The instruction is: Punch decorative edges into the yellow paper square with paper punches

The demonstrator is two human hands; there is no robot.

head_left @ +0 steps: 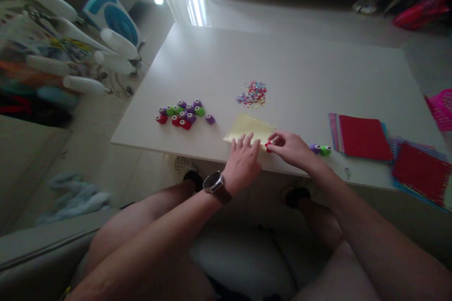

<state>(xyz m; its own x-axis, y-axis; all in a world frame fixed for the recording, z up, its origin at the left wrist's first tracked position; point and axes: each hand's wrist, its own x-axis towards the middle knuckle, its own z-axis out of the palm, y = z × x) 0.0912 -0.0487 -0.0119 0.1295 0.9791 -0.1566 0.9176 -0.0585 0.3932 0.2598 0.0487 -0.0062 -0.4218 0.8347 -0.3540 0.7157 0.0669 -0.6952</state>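
A pale yellow sheet of paper [249, 124] with punched edges lies near the front of the white table. My left hand [244, 160], a watch on its wrist, rests on the sheet's near part with fingers spread. At the sheet's near right corner, my right hand [287, 148] closes thumb and fingers round a small red craft punch [269, 146]. The punch is partly hidden by the fingers. Beyond the sheet is a pile of colourful confetti [253, 94]. Just right of my right hand sit a purple punch [313, 148] and a green punch [325, 150].
Several purple, green and red punches [185, 114] are grouped at the left of the table [300, 66]. To the right lie a stack of coloured paper [365, 137] and a second stack with punched edges [422, 171]. A small metallic piece [348, 173] lies near the front edge.
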